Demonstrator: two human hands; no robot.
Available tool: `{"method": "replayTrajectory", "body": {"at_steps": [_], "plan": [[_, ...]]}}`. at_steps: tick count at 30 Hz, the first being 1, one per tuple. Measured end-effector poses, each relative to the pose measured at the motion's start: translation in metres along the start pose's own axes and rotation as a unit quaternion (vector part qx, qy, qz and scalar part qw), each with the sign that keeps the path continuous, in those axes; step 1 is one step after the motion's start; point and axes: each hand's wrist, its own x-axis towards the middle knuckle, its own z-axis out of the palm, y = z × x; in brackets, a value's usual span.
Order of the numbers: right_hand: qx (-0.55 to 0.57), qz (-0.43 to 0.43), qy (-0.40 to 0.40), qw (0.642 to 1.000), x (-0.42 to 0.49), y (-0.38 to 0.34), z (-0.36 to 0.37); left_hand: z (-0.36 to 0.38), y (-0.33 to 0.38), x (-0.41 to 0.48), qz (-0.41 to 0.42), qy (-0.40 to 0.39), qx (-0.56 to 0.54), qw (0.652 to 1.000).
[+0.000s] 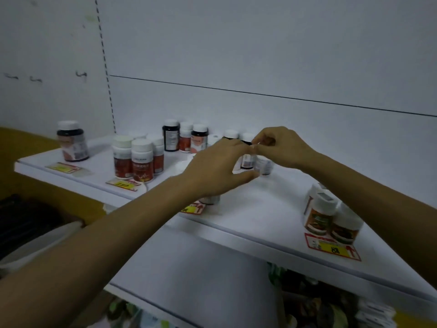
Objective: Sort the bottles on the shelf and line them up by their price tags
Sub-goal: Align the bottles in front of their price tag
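**Both hands at the small bottles, mid-shelf**

Left hand [217, 166] reaches in over the front edge of the white shelf [248, 209]. Its fingers arch and its thumb lies low, bracketing a dark small bottle [247, 162] at mid-shelf. Blur hides whether it touches or grips.

Right hand [281, 145] has curled fingers, the tips bunched in a pinch at the top of a pale small bottle [264, 165] just beside the dark one.

Shelf front edge, right end: red-and-yellow price tag [333, 247], with the orange-label bottles [331, 216] clustered directly behind it.

Front edge, under the left wrist: second price tag [192, 207], with a white bottle [210, 199] touching it, mostly hidden.

Front edge, further left: third price tag [121, 183], with the red-label bottles [139, 159] grouped behind it.

Left end of the shelf: a lone dark bottle [72, 140], white-capped, with a pale price tag [68, 168] in front.

Back of the shelf: back-row bottles [186, 138], upright and close together, near the rear panel.
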Motion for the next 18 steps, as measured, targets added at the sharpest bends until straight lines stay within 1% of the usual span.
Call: {"method": "replayTrajectory", "body": {"at_steps": [4,8,13,15,18], "plan": [[0.017,-0.01,-0.001,1.0,0.027,-0.053,0.024,-0.042,-0.053,-0.027,-0.006,0.011,0.058,0.998],[0.012,-0.036,0.007,0.999,0.058,-0.114,0.054,-0.085,-0.11,-0.06,-0.042,0.034,0.099,0.994],[0.024,-0.057,0.01,0.998,0.081,-0.174,0.097,-0.123,-0.172,-0.094,-0.087,0.049,0.042,0.994],[0.012,-0.058,0.0,0.998,0.089,-0.186,0.111,-0.126,-0.19,-0.101,-0.112,0.054,0.01,0.992],[-0.018,-0.052,-0.01,0.998,0.105,-0.193,0.121,-0.122,-0.214,-0.106,-0.133,0.033,-0.022,0.99]]}}
